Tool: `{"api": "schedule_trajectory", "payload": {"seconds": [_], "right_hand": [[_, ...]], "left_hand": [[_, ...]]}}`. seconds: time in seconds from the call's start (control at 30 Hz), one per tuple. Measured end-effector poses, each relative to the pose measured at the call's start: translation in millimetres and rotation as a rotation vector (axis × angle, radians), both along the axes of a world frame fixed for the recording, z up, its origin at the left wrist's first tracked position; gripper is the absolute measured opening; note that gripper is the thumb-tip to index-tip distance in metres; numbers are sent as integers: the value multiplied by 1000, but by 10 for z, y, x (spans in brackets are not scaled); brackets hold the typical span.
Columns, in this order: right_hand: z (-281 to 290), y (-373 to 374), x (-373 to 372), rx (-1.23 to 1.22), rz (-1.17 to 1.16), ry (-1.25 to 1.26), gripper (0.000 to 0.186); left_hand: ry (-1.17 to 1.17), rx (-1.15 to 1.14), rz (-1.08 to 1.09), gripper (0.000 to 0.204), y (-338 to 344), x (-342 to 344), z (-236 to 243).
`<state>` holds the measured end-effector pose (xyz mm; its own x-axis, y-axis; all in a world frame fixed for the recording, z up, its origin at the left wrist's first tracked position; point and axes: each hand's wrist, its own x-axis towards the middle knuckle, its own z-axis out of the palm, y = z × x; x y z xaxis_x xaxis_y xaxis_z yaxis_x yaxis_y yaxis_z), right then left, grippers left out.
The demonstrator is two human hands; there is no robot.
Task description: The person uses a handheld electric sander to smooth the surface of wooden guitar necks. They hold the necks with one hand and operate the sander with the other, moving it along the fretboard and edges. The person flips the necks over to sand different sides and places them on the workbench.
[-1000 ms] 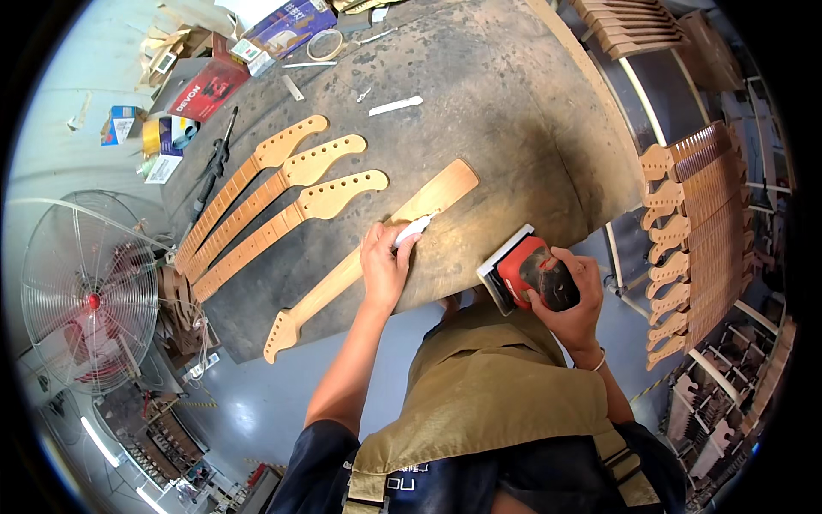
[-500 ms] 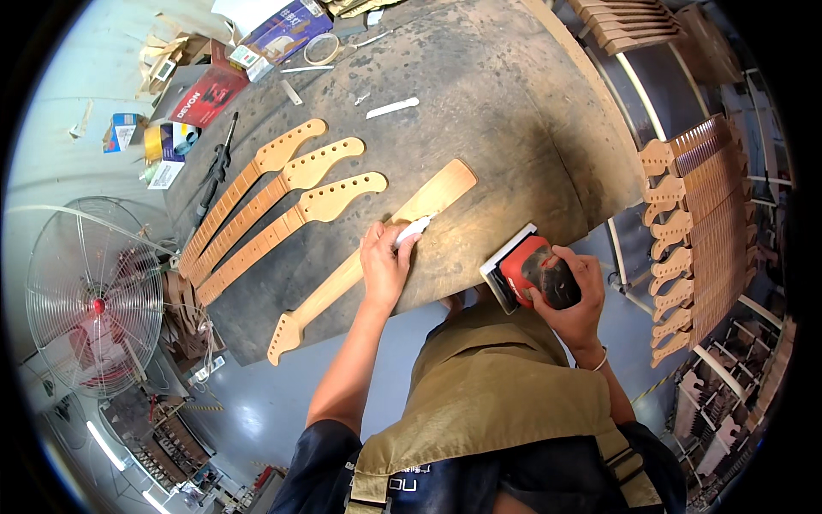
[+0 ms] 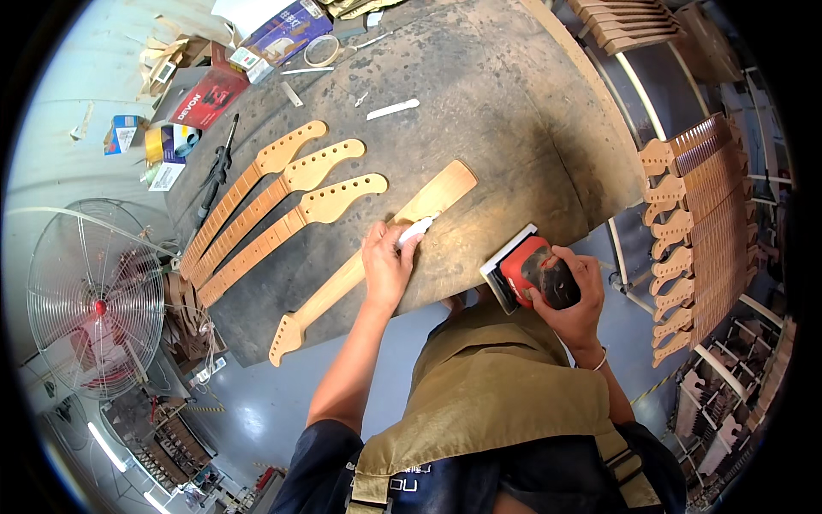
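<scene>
In my left hand (image 3: 387, 261) is a small white nozzled bottle (image 3: 417, 233), held between thumb and fingers. Its tip points at, and seems to touch, the broad end of a pale wooden guitar neck (image 3: 443, 190) lying back side up on the workbench. Part of that neck is hidden by my hand. My right hand (image 3: 578, 300) grips a red and black handheld sander (image 3: 539, 272), held at the bench's near edge with its flat pad facing left. Left of my left hand, three more guitar necks (image 3: 282, 210) lie side by side, fretboards up.
The workbench (image 3: 514, 103) carries a white strip (image 3: 392, 109), a tape roll (image 3: 322, 51) and a dark tool with a cord (image 3: 218, 167). Boxes (image 3: 210, 94) stand at far left, beyond a fan (image 3: 96, 300). Racked necks (image 3: 706, 231) line the right side.
The bottle's tip has shifted very slightly to the right along the neck. My right hand and the sander stay where they were.
</scene>
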<state>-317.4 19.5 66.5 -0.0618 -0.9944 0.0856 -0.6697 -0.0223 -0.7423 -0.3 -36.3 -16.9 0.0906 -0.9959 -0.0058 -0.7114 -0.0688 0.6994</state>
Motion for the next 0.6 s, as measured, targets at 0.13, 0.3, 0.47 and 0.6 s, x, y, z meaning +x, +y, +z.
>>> {"api": "schedule_trajectory", "payload": {"seconds": [0.13, 0.3, 0.47, 0.6], "right_hand": [[-3, -5, 6, -8, 4, 12, 73], [8, -65, 69, -42, 5, 21, 74], [57, -406, 292, -127, -29, 21, 72], [138, -876, 652, -156, -36, 75, 71]], "left_hand": [[20, 1, 21, 19, 13, 51, -38], [32, -40, 17, 17, 26, 65, -40], [322, -23, 187, 15, 4, 111, -147], [344, -50, 277, 21, 104, 259, -212]]}}
